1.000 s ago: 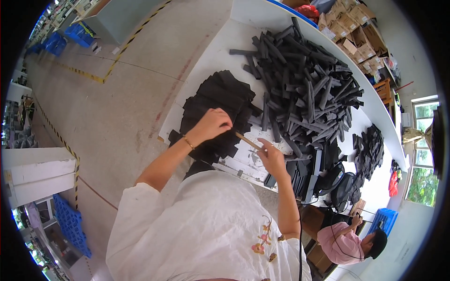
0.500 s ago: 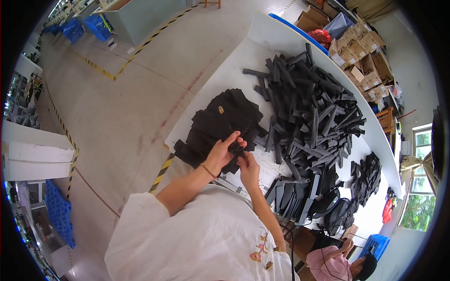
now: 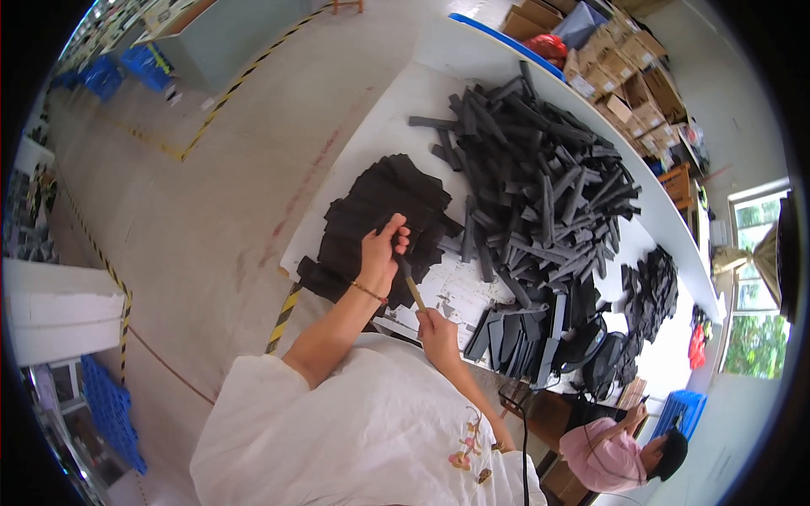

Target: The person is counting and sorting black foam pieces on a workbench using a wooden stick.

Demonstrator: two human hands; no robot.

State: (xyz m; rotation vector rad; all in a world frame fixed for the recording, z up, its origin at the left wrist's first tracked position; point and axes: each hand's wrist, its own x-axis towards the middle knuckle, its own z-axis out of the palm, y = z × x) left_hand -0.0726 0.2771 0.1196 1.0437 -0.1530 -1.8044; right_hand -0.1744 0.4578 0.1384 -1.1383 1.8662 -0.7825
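My left hand (image 3: 382, 257) is closed around a small dark piece (image 3: 402, 265), mostly hidden by the fingers, above a pile of flat black fabric pieces (image 3: 392, 190). From that dark piece a narrow tan strip (image 3: 414, 292) slants down toward me. My right hand (image 3: 438, 334) pinches the strip's lower end, near the table's front edge. Whether the strip is stiff or soft cannot be made out. A large heap of dark grey folded or tubular pieces (image 3: 540, 177) lies to the right of the black pile.
The white table (image 3: 384, 118) has a raised panel along its far side. Black flat parts (image 3: 515, 341) stand at its front right, beside another black pile (image 3: 650, 291). A person in pink (image 3: 603, 455) sits at the lower right. Cartons (image 3: 620, 67) are stacked beyond.
My right hand has drawn back from my left, toward me, and the tan strip now shows between them. My left hand has shifted slightly left and up. The whole view has shifted a little.
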